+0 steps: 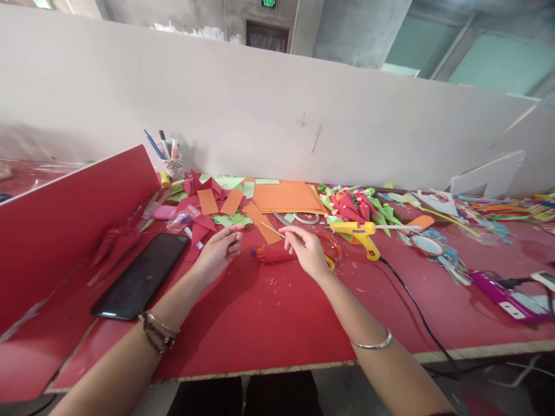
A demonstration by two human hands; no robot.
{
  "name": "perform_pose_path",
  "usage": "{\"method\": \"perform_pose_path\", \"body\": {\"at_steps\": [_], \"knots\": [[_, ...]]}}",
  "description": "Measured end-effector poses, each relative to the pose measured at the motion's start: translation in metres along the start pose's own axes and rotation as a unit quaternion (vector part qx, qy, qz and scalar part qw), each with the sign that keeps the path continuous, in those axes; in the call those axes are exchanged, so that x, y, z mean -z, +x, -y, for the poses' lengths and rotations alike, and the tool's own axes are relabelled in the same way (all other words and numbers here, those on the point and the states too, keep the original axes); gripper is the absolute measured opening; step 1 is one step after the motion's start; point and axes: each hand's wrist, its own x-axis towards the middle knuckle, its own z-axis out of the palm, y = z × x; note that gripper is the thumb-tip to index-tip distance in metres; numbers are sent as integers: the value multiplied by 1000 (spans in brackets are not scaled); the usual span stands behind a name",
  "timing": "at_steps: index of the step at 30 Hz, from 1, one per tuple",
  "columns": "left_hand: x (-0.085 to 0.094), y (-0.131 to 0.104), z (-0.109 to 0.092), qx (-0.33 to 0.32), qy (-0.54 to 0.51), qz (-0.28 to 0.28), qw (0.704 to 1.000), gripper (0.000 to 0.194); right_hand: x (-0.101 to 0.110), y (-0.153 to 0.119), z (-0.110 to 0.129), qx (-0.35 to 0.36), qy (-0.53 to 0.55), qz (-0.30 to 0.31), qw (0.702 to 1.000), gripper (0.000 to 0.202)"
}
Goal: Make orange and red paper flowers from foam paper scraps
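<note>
My right hand point(307, 249) pinches a thin pale stick point(272, 229) that points left over the table. My left hand point(220, 249) is closed, thumb and fingertips together; what it holds, if anything, is too small to make out. Under and between the hands lies a rolled red piece with an orange and blue tip point(273, 254), partly covered by my right hand. Behind them are orange paper strips point(264, 224) and a stack of orange sheets point(281, 197). A yellow glue gun point(362, 234) rests to the right of my right hand.
A black phone point(141, 277) lies left of my left hand. Cut red paper point(202, 228), a pen cup point(174, 167) and red-green paper pieces point(353, 205) sit along the back. A purple power strip point(507, 297) and the glue gun's cable point(416, 312) are at right.
</note>
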Motion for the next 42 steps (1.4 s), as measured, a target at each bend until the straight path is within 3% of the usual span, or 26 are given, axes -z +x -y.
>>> {"method": "perform_pose_path", "body": {"at_steps": [5, 11, 16, 19, 22, 25, 27, 31, 34, 39, 42], "knots": [[1, 0, 0, 8, 3, -4, 1000, 15, 4, 1, -1, 57, -115, 1, 992, 22], [1, -1, 0, -4, 24, 10, 1000, 21, 7, -3, 2, 64, -298, 125, 944, 39], [1, 1, 0, -6, 45, 9, 999, 17, 6, -6, 2, 56, -358, 196, 911, 32], [2, 3, -1, -7, 68, 23, 997, 15, 6, -5, 3, 59, -339, 181, 921, 26], [3, 4, 1, -54, 171, 24, 984, 21, 4, -4, 6, 60, -267, 123, 954, 23], [1, 1, 6, -121, 324, 16, 938, 27, -4, -6, 9, 44, -143, 77, 986, 23], [-1, -2, 9, -134, 390, 48, 910, 37, -12, -8, 9, 28, -65, 84, 994, 24], [-4, -5, 15, -152, 390, 121, 900, 43, -27, -15, 10, 13, 3, 129, 992, 24], [-2, -4, 15, -173, 369, 123, 905, 34, -30, -16, 11, 12, 44, 134, 990, 27], [-1, -4, 13, -183, 371, 53, 909, 26, -21, -10, 10, -7, 60, 44, 997, 25], [-4, -7, 13, -190, 379, 70, 903, 29, -16, -8, 11, -11, 74, -15, 997, 25]]}}
